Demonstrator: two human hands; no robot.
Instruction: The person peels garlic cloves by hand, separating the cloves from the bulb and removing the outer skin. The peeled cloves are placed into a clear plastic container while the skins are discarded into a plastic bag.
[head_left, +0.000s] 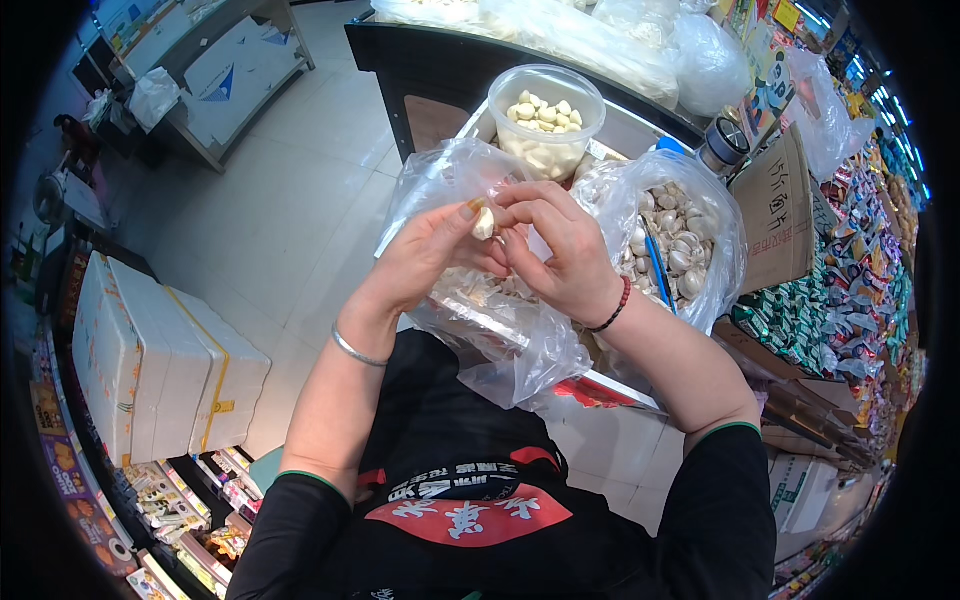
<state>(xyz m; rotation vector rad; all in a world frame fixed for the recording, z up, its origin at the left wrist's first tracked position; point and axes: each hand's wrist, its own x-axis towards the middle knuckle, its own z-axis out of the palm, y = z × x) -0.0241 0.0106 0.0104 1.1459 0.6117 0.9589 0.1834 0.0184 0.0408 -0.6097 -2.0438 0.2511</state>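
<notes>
Between the thumb and fingers of my left hand (431, 251) is a pale garlic clove (484, 224). My right hand (559, 247) is right beside it, fingers bent and fingertips near the clove; whether they grip a bit of skin I cannot tell. Below both hands a clear plastic bag (525, 367) holds loose garlic skins (480, 289). A round clear tub (546, 124) behind the hands contains peeled cloves (544, 112). To the right, an open plastic bag (724, 217) is full of garlic bulbs (682, 251), with a blue-handled tool (658, 262) lying on them.
A lidded jar (725, 142) and a cardboard sign (776, 214) with handwriting stand behind the bulbs. Wrapped snacks (862, 300) fill the right side. White foam boxes (165, 367) are stacked at left, above a shelf of packets. Bagged goods (600, 37) lie on the dark-edged counter (442, 56).
</notes>
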